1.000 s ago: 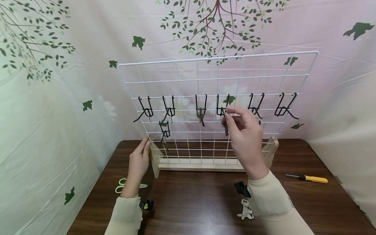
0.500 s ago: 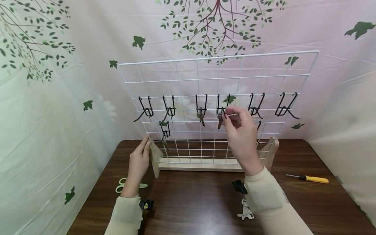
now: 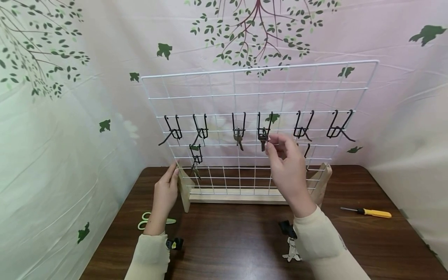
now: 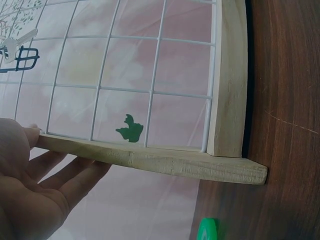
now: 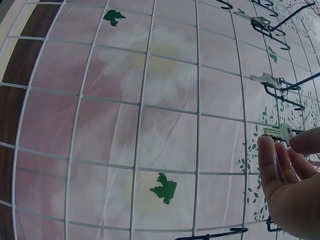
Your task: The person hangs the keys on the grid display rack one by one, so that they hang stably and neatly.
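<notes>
Pale, creased cloth walls [image 3: 119, 58], printed with a red-branched tree [image 3: 259, 7] and green bird-like shapes [image 3: 164, 51], hang behind and beside a softly lit, dark wood-grain bench [image 3: 224, 241].

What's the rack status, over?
Left hand gripping wooden upright. Right hand beside key at fourth upper hook from left, contact unclear. No obstruction seen.

1. You have free room over the middle of the bench [image 3: 231, 237], in front of the stand [image 3: 238, 198].
2. The grid [image 3: 260, 69] bars your way forward.
3. Left of your right hand [image 3: 288, 167] hangs a key [image 3: 263, 144]; to its right, a hook [image 3: 303, 131] juts out.
4. Scissors [image 3: 170, 221] lie low on your left.
</notes>
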A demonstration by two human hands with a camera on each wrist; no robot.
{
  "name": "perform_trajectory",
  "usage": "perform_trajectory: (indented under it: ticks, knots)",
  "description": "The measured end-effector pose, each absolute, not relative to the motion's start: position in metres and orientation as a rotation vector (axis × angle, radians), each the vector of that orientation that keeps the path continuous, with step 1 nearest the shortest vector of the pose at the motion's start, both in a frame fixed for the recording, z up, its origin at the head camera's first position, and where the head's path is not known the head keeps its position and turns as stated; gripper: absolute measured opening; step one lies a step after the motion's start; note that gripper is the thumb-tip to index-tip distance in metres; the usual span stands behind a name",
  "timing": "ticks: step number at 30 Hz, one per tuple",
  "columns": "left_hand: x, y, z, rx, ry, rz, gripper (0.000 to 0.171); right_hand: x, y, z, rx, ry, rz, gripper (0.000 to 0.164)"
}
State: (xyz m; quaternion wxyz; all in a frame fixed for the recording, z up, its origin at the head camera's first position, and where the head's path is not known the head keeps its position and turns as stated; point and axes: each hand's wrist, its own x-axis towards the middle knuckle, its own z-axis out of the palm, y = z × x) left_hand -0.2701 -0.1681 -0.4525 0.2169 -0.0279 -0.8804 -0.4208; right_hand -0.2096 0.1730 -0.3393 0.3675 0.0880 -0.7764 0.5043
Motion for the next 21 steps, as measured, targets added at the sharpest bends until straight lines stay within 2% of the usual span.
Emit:
perform_trajectory:
  ticks: [11,21]
  knots:
    - [-0.269,-0.168,-0.453,-0.069,-2.463,-1.159,0.047,-0.173,0.185,-0.362,0.15,-2.112,1.265,0.027]
    - [-0.271,-0.169,-0.456,-0.093,-2.428,-1.181,0.047,-0.137,0.229,-0.409,-0.012,-2.411,1.164,0.03]
